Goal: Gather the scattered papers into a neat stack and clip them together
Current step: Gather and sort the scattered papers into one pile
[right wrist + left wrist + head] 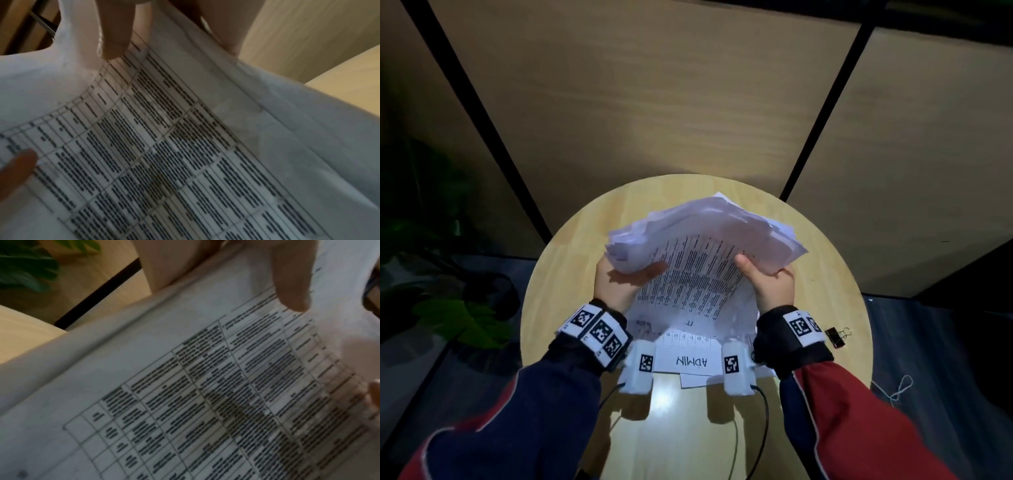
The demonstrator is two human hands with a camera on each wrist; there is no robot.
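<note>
The papers [702, 260] were a ragged white bundle, the top sheet printed with a dense table. The left hand [619, 281] gripped the bundle's left edge, thumb on top; the right hand [767, 284] pinched its right edge likewise. Held between them above the worktop [558, 274], the bundle apparently ran lengthwise away from the wrists. Right of the right wrist lay a binder clip [835, 336].
</note>
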